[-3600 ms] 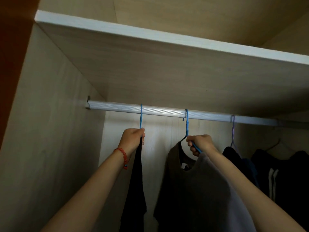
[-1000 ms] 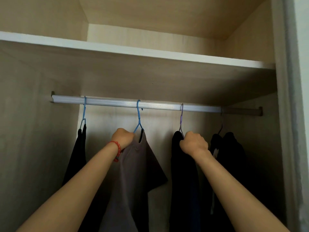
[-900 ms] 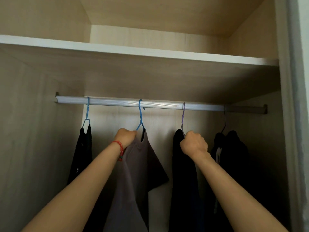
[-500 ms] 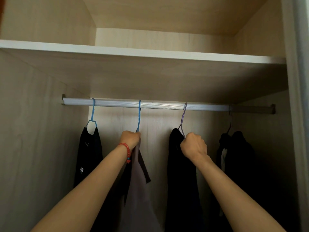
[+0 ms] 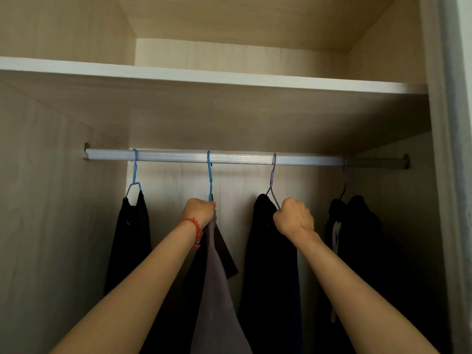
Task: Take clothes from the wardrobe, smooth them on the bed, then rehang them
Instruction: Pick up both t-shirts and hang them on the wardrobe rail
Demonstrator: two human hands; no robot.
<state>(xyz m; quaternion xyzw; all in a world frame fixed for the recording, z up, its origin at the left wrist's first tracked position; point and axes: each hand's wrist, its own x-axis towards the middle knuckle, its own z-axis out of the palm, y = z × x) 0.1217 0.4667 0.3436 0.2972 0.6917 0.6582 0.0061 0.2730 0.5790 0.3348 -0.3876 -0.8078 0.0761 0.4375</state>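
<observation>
- The grey-brown shirt point(image 5: 217, 282) hangs edge-on from the middle blue hanger point(image 5: 209, 175), whose hook sits over the silver rail point(image 5: 229, 158) about midway along the rail's bright part.
- The left hand point(image 5: 199, 213) is closed in a fist around the base of that hanger, just below the rail, gripping the hanger neck together with the top of the shirt. A red bead bracelet point(image 5: 195, 231) circles its wrist.
- To the right along the rail, a purple hanger point(image 5: 272, 180) carries a black garment point(image 5: 268, 264). The right hand point(image 5: 293, 218) is clenched on this hanger's right shoulder, fingers curled tight, knuckles toward the camera.
- Both forearms reach up from the bottom edge toward the rail, well apart from each other, with the shirt and the black garment hanging between them.
- Toward the rail's left end, another blue hanger point(image 5: 134, 175) holds a dark garment point(image 5: 130, 241) that hangs narrow and straight, near the wardrobe's left wall point(image 5: 51, 226).
- Toward the rail's right end, a dark hanger point(image 5: 344, 190) and a cluster of dark clothes point(image 5: 357, 238) hang in shadow; a pale strip shows among them, but the separate pieces cannot be told apart.
- Above the rail runs a wooden shelf point(image 5: 229, 77) with a pale front edge, and above that an open upper compartment.
- The wardrobe's right frame point(image 5: 449, 175) stands upright beyond the rail's right end.
</observation>
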